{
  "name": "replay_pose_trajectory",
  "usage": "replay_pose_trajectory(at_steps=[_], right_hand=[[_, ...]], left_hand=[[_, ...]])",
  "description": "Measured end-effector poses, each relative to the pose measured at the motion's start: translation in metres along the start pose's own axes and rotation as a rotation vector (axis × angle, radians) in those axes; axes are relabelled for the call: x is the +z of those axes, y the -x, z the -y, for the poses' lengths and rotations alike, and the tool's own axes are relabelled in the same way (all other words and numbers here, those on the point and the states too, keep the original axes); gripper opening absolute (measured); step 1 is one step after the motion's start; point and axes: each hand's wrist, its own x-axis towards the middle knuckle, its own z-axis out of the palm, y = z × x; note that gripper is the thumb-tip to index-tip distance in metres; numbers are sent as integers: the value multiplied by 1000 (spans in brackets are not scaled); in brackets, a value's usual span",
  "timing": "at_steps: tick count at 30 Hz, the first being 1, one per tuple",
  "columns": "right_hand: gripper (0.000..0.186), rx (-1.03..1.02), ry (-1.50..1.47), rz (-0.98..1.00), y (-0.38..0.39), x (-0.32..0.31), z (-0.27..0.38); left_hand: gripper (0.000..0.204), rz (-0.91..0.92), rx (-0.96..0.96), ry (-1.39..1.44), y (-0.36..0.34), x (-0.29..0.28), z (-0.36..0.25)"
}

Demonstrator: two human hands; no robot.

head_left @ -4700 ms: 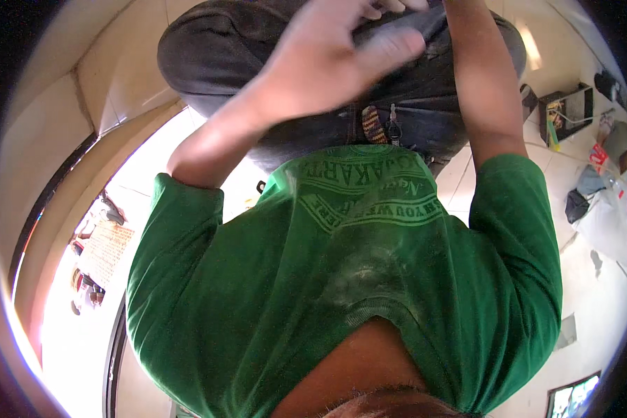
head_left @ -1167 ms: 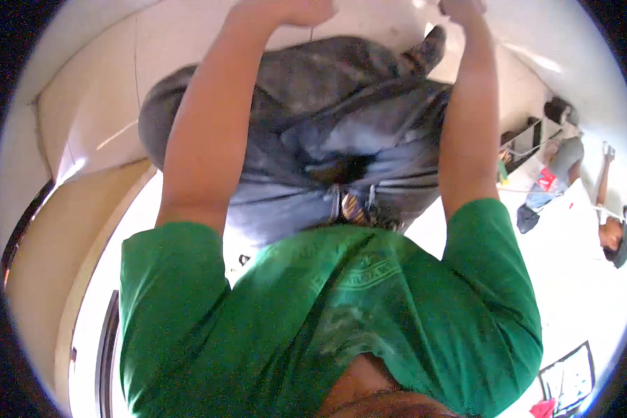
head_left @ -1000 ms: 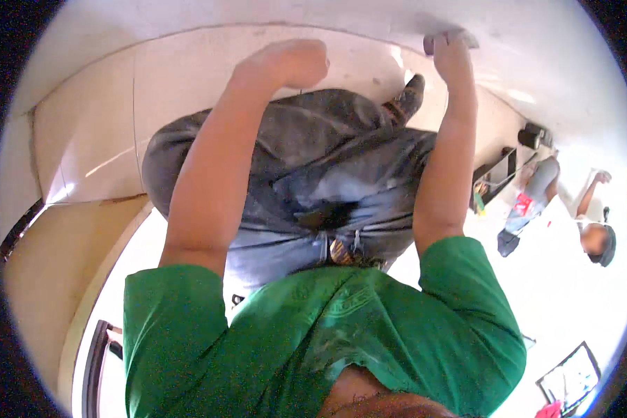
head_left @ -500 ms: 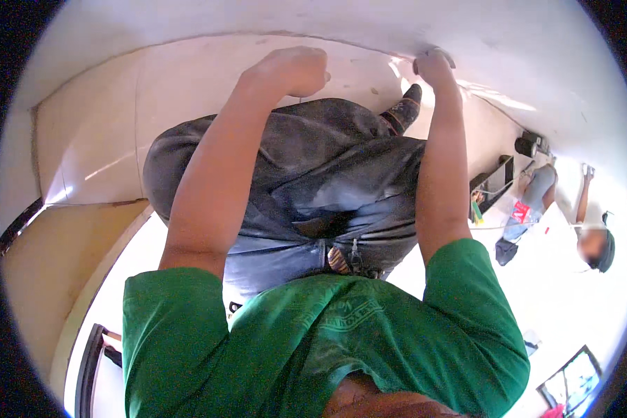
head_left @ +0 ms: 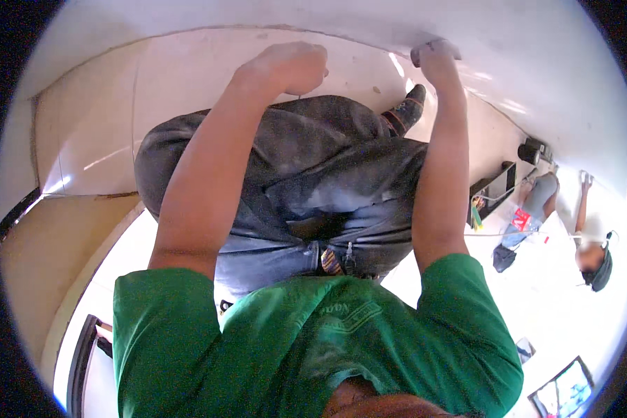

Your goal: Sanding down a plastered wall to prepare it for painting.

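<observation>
My right hand [head_left: 437,63] is curled round a dark flat piece [head_left: 416,56] held against the pale wall [head_left: 515,42]. Only the ends of this piece show past the fingers, so its exact kind is unclear. Farther left, my left hand [head_left: 292,67] is closed in a fist above my bent knee, apart from the wall. Whatever it may hold is hidden by the fingers. Dusty dark trousers [head_left: 327,153] cover my folded legs, and one dark shoe [head_left: 407,110] points toward the wall.
Pale tiled floor [head_left: 174,76] lies between my knees and the wall. To the right are a black cylindrical object [head_left: 529,153], a black open tray [head_left: 494,184] and a white cable [head_left: 494,235]. Beyond them another person [head_left: 592,268] reaches one hand to the wall.
My right hand and the dark piece have shifted slightly up along the wall. My left fist has moved a little up and left. The other person's arm stays at the wall.
</observation>
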Motion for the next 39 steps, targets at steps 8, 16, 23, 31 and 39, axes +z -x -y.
replay_pose_trajectory(at_steps=[8, 16, 23, 31, 39], right_hand=[[28, -60, -232, -259, 3, 11, 3], [24, -100, -178, -249, -5, 21, -10], [21, -113, 144, -326, -1, 20, -3], [31, 79, -95, -32, 4, -4, 21], [22, -53, 290, 49, -2, 13, 9]], left_hand=[[30, -19, 40, -17, 1, 3, 4], [25, -43, -24, -49, 0, 0, -1], [24, 12, -42, -14, 0, -1, -3], [26, 19, 39, -47, -3, 3, 0], [37, -32, 99, -53, -2, 7, 5]])
